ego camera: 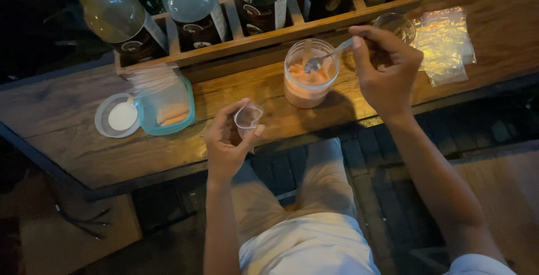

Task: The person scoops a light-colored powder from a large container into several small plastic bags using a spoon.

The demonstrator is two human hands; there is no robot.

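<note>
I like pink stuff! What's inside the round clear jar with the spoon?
The clear jar holds pinkish-orange powder or paste, filling its lower half. The right hand dips a metal spoon in. Whatever lies beneath the surface is hidden.

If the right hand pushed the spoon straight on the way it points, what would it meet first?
The right hand holds a spoon pointing left and down into the open jar. Going straight on, the bowl would probably first meet the orange stuff inside; depth is hard to judge.
</note>
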